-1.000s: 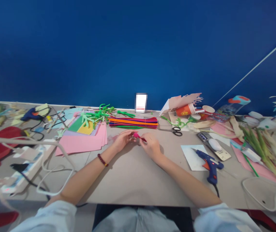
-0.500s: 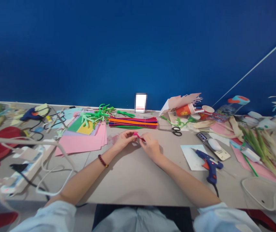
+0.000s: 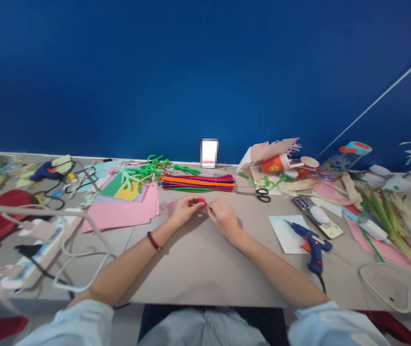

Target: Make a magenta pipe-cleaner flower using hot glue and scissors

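Observation:
My left hand [image 3: 184,209] and my right hand [image 3: 223,218] meet over the middle of the grey table [image 3: 198,259]. Both pinch a small pink pipe-cleaner piece [image 3: 202,202] held between their fingertips. Its shape is too small to make out. A dark bead bracelet [image 3: 153,240] sits on my left wrist. Just beyond my hands lies a bundle of coloured pipe cleaners [image 3: 198,182], mostly orange, red and purple.
Pink and coloured paper sheets [image 3: 124,206] and green pipe-cleaner bits [image 3: 147,170] lie at left, scissors [image 3: 259,194] behind. A blue glue gun [image 3: 311,245] rests on white paper at right, near a phone [image 3: 317,216]. A power strip with cables [image 3: 43,250] sits far left.
My hands stay in place and work the pink piece. My right fingers have drawn a little closer to the left hand, hiding the thin pink end seen earlier.

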Available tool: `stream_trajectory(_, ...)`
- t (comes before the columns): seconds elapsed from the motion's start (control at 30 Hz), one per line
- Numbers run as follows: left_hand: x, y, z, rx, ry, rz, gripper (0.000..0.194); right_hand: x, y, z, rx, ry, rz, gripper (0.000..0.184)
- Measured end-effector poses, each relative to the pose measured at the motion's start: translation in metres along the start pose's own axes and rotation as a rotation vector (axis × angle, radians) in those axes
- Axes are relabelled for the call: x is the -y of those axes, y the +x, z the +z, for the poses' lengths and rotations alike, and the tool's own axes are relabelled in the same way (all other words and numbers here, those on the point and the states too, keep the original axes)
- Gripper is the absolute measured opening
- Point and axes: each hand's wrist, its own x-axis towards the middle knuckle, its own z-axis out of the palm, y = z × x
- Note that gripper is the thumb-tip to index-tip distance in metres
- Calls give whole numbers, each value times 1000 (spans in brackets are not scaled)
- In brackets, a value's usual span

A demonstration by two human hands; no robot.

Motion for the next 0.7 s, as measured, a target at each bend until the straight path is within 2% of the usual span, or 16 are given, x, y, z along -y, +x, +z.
stream_trajectory(0.33,8,0,-2,-40,126,84,24,1,-1,0,4,21,16,19)
stream_trajectory(0.47,-1,0,-3,49,66,32,31,3,2,-3,-20,119,97,15)
stream_trajectory(0.6,-12,-1,-4,182,-54,-26,53,3,4,-4,-35,178,142,14)
stream_trajectory(0.7,-15,-1,-6,222,-127,-83,50,2,5,-4,-55,198,136,13)
